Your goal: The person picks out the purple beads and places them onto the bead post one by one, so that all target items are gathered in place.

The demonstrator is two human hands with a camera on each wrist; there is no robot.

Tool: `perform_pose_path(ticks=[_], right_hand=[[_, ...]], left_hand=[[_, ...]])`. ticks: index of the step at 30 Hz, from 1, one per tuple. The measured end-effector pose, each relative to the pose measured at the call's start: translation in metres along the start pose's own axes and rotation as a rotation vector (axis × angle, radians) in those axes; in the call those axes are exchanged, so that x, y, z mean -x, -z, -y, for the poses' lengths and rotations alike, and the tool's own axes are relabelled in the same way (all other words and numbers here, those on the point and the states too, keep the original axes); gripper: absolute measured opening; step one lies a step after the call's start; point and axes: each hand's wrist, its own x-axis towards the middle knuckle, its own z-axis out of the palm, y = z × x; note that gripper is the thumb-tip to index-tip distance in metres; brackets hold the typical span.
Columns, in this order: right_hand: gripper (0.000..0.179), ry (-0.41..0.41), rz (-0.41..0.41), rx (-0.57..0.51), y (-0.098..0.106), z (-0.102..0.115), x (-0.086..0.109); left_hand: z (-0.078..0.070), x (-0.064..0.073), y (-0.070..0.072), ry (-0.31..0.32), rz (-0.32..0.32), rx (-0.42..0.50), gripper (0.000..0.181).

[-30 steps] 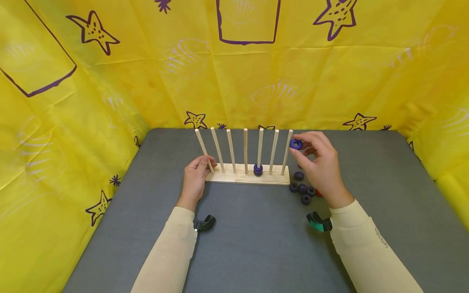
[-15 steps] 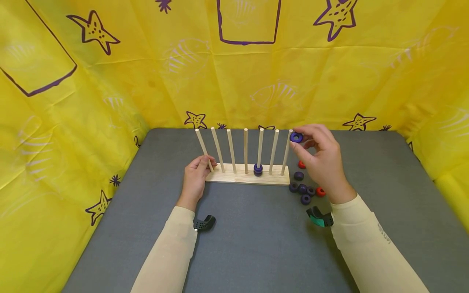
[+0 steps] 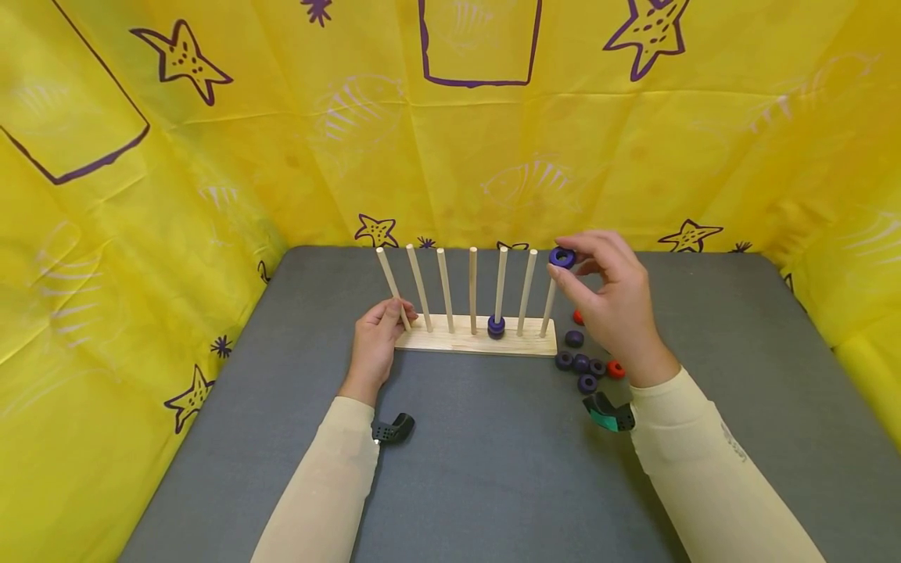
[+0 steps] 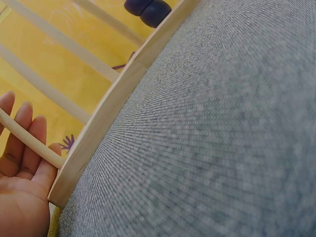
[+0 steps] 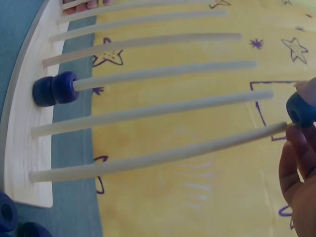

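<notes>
A wooden peg rack (image 3: 457, 342) with a row of upright dowels stands on the table. My left hand (image 3: 375, 344) grips its left end around the leftmost peg (image 4: 30, 140), fingers behind that peg. Two purple beads (image 3: 496, 327) sit stacked low on the third peg from the right. My right hand (image 3: 612, 293) pinches a purple bead (image 3: 562, 258) between thumb and fingers, its hole showing. This bead is at the tip of the rightmost peg (image 5: 163, 157); in the right wrist view it appears just off the tip, not around it.
Several loose purple beads (image 3: 581, 363) lie on the grey tabletop (image 3: 464, 469) beside the rack's right end. Among them are two red beads (image 3: 615, 369), one partly hidden by the right hand. A yellow patterned cloth (image 3: 450, 164) hangs behind and at both sides.
My right hand has lifted the purple bead from beside the rightmost peg's upper part, then moved it left to the peg's tip. My left hand has stayed put on the rack.
</notes>
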Motion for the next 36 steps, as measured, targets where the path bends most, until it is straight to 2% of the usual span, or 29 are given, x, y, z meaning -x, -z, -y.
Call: perform_pose_path(ticks=[8, 21, 36], right_hand=[[0.034, 0.038, 0.004, 0.033, -0.009, 0.004, -0.008], [0.032, 0.067, 0.018, 0.001, -0.022, 0.005, -0.017], [0.033, 0.023, 0.026, -0.029, -0.034, 0.006, -0.023]], left_hand=[[0.000, 0.000, 0.001, -0.017, 0.008, -0.002, 0.050], [0.000, 0.000, 0.000, -0.025, 0.006, 0.037, 0.045], [-0.001, -0.001, -0.001, -0.013, 0.004, 0.055, 0.041]])
